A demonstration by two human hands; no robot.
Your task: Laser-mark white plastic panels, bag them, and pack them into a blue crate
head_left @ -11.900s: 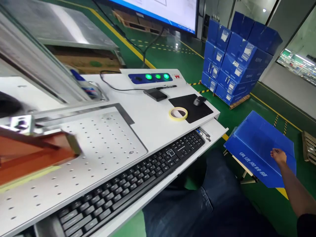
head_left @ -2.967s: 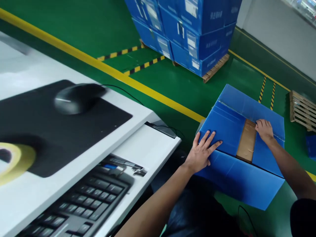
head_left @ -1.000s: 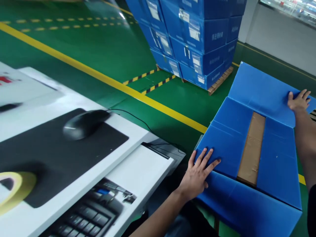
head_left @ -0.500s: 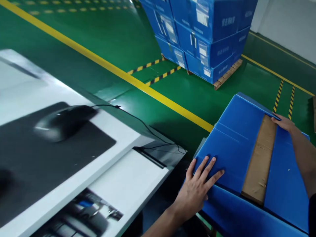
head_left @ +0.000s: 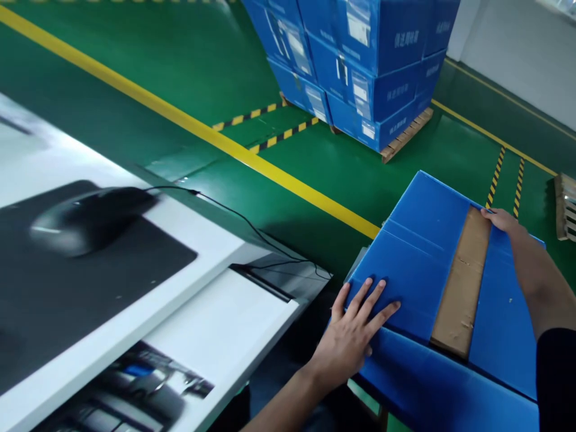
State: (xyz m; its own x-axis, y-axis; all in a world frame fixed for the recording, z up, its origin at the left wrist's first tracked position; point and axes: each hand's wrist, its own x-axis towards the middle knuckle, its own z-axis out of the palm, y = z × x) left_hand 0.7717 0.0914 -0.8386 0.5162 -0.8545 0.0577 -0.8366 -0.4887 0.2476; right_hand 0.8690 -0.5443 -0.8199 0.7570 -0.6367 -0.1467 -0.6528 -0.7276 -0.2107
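Observation:
A large blue box (head_left: 405, 258) stands at the lower right, its two top flaps folded in with a strip of brown cardboard (head_left: 463, 276) showing between them. My left hand (head_left: 353, 336) lies on the near left corner of the top, fingers spread. At the far edge of the box, my right hand (head_left: 501, 221) has its fingers over the rim near the end of the brown strip; its fingertips are pressed on the edge and partly hidden.
A white desk (head_left: 198, 231) with a black mouse (head_left: 85, 219) on a dark mouse pad (head_left: 148, 270) fills the left. Stacked blue boxes (head_left: 351, 78) stand on a wooden pallet (head_left: 407, 135) behind. Another pallet (head_left: 566, 207) is at the right edge.
The view has shifted slightly, so most things sit further left. My right hand has moved a little along the far rim, and the flap edge there lies flatter. My left hand remains on the corner.

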